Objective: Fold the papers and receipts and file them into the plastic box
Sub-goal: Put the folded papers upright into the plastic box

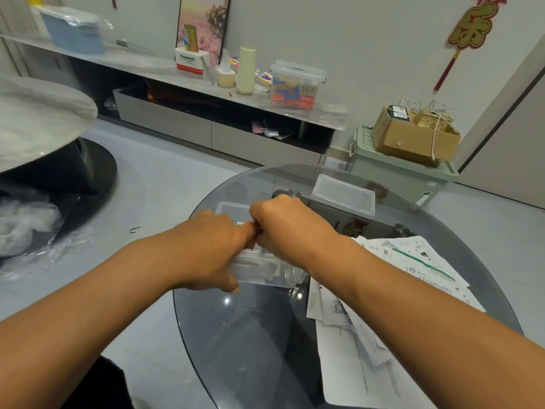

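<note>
Round smoked-glass table (pixel 265 335) fills lower centre and right of frame. Clear plastic box (pixel 265 268) at mid-frame on glass, mostly hidden behind hands. Clear lid (pixel 343 194) lies flat above and right of box, apart from it, near far rim. Loose pile of papers and receipts (pixel 383 305) spreads along right side of tabletop, sheets overlapping, from mid-right toward bottom edge of frame.

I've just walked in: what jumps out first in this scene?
Two bare hands, the left hand and right hand, meet over a clear plastic box on the round glass table. Its lid lies behind, and a heap of papers and receipts sprawls to the right.
</note>
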The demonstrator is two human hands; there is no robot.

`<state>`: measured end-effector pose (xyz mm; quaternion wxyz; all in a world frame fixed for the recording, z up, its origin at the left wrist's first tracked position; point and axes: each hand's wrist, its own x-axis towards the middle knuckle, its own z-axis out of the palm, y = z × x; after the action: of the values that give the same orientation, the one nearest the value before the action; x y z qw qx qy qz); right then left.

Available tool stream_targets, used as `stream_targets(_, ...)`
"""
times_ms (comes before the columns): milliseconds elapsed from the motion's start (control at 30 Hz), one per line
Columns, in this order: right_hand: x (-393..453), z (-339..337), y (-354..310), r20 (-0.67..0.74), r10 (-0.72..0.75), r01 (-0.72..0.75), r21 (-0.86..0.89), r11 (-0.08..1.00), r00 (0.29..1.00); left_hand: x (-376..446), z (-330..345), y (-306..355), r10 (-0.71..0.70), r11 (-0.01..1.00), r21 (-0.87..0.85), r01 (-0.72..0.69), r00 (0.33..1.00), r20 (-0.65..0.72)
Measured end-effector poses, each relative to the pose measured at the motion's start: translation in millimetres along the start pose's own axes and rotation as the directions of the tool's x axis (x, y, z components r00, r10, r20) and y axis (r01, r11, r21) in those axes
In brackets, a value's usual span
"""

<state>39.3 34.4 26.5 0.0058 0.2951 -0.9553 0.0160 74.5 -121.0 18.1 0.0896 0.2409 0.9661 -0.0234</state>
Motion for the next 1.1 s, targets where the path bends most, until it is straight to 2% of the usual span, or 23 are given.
stream_targets(100,4.2,-1.4,2.4,0.020,-0.134,0.135,-0.080,0.988,0.991,-0.9,2.3,-13.8,0.039,0.986,-0.165,-0.037,0.999,0.008)
stream_targets(267,18.4,1.8,-1.2,0.141,-0.244,0.264,-0.146,0.953,0.959,-2.6,4.2,-26.8,0.101,0.969,-0.224,-0.101,0.995,-0.014)
stream_targets(633,22.3,-0.8,0.8,0.322,-0.260,0.277,-0.006,0.961,0.910,-3.8,3.7,-29.4,0.117,0.970,-0.209,-0.128,0.991,-0.065)
stream_targets(767,24.3,0.0,-4.9,0.303,-0.285,0.306,-0.023,0.952,0.909,-4.8,3.8,-30.1,0.128,0.966,-0.218,-0.139,0.990,-0.063)
stream_targets(933,27.3,5.0,-7.6,0.262,-0.244,0.249,0.015,0.968,0.934,-2.8,3.6,-29.0,0.113,0.965,-0.233,-0.122,0.992,-0.050)
stream_targets(1033,29.8,4.1,-0.9,0.240,-0.139,0.123,0.080,0.989,0.961,-2.7,7.3,-30.0,0.109,0.964,-0.238,-0.117,0.993,-0.047)
stream_targets(1100,29.3,2.3,7.4,0.268,-0.059,0.045,0.057,0.997,0.962,-3.9,11.2,-31.9,0.107,0.963,-0.243,-0.120,0.992,-0.065)
